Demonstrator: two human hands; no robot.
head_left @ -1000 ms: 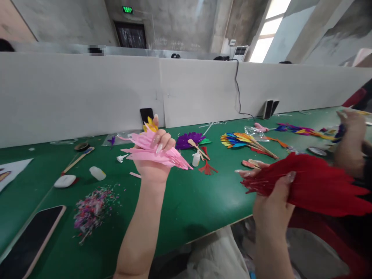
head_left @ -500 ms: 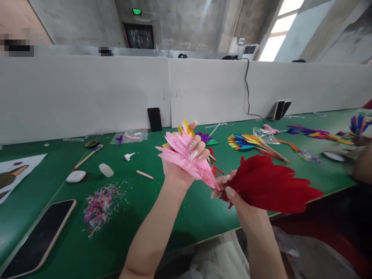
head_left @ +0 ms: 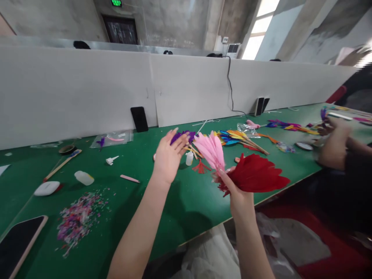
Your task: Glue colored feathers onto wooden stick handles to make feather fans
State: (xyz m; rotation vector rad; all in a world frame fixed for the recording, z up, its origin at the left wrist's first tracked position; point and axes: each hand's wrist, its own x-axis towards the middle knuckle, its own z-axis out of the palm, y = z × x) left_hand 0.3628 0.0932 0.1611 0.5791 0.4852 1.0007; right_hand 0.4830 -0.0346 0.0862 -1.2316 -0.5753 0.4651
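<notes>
Red feathers [head_left: 260, 174], pink feathers [head_left: 211, 151], pinched together in the right hand [head_left: 238, 188]! Over to the left hand [head_left: 169, 158]: released, loosely spread, small bottle [head_left: 189, 159] just to its right.

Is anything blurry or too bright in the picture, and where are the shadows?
In the head view, the window glares white; a co-worker's arm on the right is blurred, while the pink feathers in the right hand look clearer; soft shadows darken the green table beside the left forearm.
</notes>
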